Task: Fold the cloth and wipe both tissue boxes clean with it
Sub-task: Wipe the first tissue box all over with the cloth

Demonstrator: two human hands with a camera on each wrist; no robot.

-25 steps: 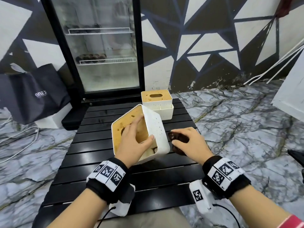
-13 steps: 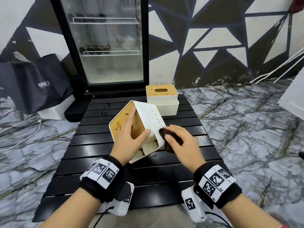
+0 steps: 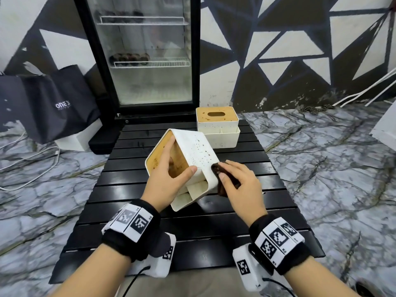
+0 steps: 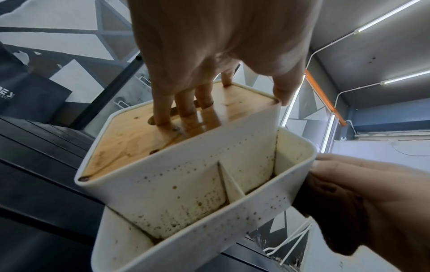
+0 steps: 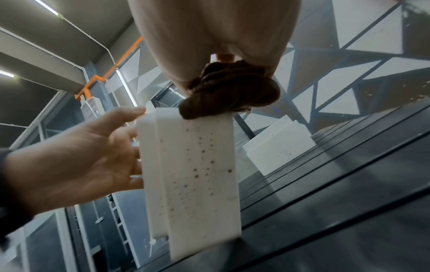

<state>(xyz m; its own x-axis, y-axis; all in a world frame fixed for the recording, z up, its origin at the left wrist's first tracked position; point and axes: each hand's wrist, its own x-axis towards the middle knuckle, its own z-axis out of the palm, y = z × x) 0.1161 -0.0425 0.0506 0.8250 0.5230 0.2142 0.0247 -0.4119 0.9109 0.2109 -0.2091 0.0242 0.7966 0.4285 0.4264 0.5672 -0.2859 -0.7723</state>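
A white tissue box (image 3: 197, 151) with a wooden lid is tilted on its edge on the black slatted table (image 3: 192, 230), its side speckled with brown spots (image 5: 200, 165). My left hand (image 3: 169, 179) grips it, fingers on the lid (image 4: 130, 136) and partly in the slot, thumb over the white side. My right hand (image 3: 237, 183) holds a bunched dark brown cloth (image 3: 222, 181) pressed against the box's right side near the lower edge (image 5: 228, 97). A second white tissue box (image 3: 216, 125) with a wooden lid stands upright behind, also spotted.
A glass-door fridge (image 3: 145, 56) stands behind the table. A dark tote bag (image 3: 49, 103) leans at the left beside white cables on the marble floor (image 3: 321, 159). The table's near slats are bare in front of my wrists.
My right hand brought the cloth from beside the box onto its speckled right side. The left hand kept holding the tilted box.
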